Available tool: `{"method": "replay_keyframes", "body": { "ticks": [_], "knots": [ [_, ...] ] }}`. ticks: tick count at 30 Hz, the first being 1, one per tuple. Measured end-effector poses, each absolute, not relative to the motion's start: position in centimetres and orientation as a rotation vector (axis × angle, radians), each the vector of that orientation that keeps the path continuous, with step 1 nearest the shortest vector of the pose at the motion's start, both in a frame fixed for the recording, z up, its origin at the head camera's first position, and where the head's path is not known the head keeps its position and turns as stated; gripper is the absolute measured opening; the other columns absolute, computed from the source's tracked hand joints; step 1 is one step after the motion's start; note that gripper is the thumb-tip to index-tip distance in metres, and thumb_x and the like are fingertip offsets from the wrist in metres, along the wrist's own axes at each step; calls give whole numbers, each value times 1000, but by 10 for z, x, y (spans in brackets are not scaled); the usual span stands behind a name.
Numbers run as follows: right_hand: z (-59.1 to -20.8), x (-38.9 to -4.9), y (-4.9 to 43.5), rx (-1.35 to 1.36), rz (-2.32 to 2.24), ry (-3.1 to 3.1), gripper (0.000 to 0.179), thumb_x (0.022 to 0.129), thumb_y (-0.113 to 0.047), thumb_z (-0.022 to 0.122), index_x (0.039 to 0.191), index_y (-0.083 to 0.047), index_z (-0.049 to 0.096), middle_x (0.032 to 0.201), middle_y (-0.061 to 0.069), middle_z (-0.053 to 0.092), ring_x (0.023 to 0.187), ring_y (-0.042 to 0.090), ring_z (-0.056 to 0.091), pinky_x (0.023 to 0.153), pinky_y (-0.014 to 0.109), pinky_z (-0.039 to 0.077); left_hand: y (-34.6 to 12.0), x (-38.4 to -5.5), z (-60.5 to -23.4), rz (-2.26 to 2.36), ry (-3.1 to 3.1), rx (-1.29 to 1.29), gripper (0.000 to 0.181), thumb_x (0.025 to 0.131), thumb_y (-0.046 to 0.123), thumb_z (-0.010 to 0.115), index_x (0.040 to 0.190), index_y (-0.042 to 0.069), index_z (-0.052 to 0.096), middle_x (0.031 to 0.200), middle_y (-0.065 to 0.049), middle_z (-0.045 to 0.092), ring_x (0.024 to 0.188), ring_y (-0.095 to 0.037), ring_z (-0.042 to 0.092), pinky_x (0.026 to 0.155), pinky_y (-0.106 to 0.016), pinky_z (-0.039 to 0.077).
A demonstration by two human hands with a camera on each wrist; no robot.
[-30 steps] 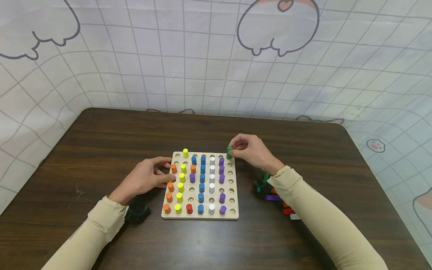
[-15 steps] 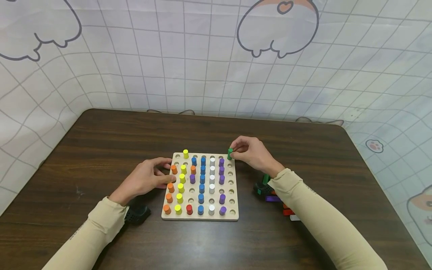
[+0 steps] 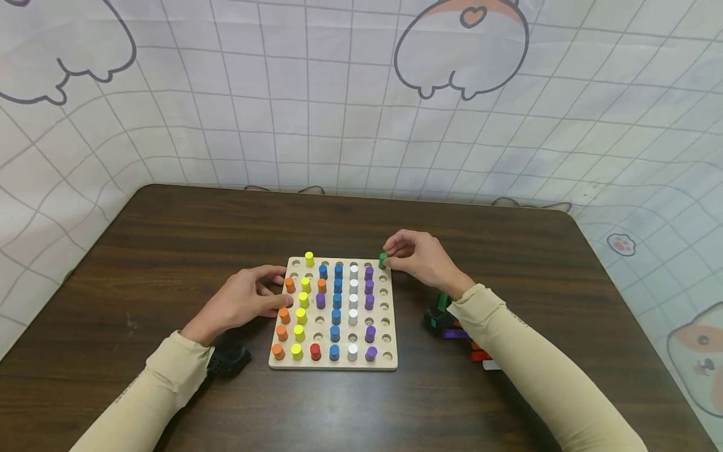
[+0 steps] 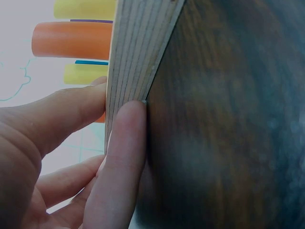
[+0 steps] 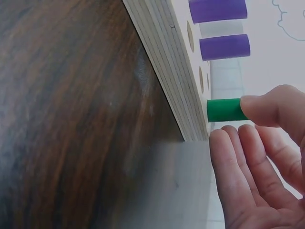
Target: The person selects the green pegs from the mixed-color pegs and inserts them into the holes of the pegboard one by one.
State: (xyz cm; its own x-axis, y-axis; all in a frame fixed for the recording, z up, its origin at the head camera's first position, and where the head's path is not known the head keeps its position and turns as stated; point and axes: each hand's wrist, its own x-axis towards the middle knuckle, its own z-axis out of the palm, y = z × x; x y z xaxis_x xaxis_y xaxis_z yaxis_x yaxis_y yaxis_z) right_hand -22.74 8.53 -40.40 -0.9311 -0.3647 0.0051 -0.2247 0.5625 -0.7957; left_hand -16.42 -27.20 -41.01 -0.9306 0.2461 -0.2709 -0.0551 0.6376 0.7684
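Note:
A square wooden pegboard lies on the dark table, with colored pegs standing in columns. My left hand grips its left edge, the thumb over the top face and a fingertip against the layered side in the left wrist view, below an orange peg. At the far right corner my right hand holds a green peg between thumb and fingers. This peg stands upright in the corner hole, its lower end at the board's face in the right wrist view. Purple pegs stand in the neighboring column.
Right of the board, partly hidden by my right forearm, lie loose pegs: a green one, a purple one, a red one and a white one. A grid-patterned cloth hangs behind the table.
The green peg has sunk lower into the corner hole, with my right hand moving down slightly. My left hand keeps its grip on the board.

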Motion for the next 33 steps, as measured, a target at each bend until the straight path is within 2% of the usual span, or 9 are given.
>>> {"method": "replay_keyframes", "body": {
  "ticks": [16, 24, 33],
  "knots": [
    [-390, -218, 106, -480, -1287, 2664, 29, 92, -23, 79, 116, -8, 71, 110, 6, 74, 99, 19, 71, 91, 39, 58, -271, -163, -415, 1218, 2495, 133, 72, 90, 28, 82, 149, 2, 50, 133, -18, 61, 90, -17, 67, 79, -30, 67],
    [-382, -211, 127, -488, -1244, 2688, 31, 93, -23, 78, 119, -8, 71, 111, 5, 74, 98, 19, 71, 91, 37, 58, -269, -162, -415, 1190, 2517, 132, 74, 89, 30, 83, 148, 1, 50, 130, -19, 62, 91, -19, 66, 79, -29, 66],
    [-370, -203, 159, -444, -1197, 2724, 34, 94, -26, 77, 123, -10, 71, 114, 5, 74, 102, 19, 72, 94, 41, 60, -269, -163, -412, 1190, 2530, 159, 73, 89, 31, 83, 148, 0, 50, 132, -20, 61, 91, -19, 64, 78, -29, 66]
  ]
}}
